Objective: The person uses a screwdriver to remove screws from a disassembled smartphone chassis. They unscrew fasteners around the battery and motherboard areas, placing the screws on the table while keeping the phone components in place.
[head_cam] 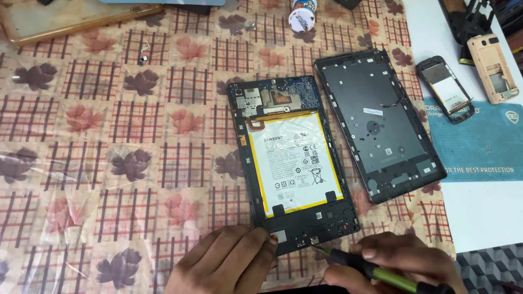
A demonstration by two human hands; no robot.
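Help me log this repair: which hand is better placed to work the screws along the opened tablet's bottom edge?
Probably the right hand: it holds the screwdriver, tip at the opened tablet's bottom edge. The left hand rests on the lower left corner, seemingly steadying it.

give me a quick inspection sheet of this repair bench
surface: plastic-covered leaf-print cloth.
job's things: opened tablet, white battery exposed; screwdriver, tip at the tablet's bottom edge.
clutter: removed back cover, two opened phones, small white bottle, loose screws.
hands: left hand presses the tablet's lower corner; right hand grips the screwdriver.
cables: nothing seen.
surroundings: blue mat, tray.
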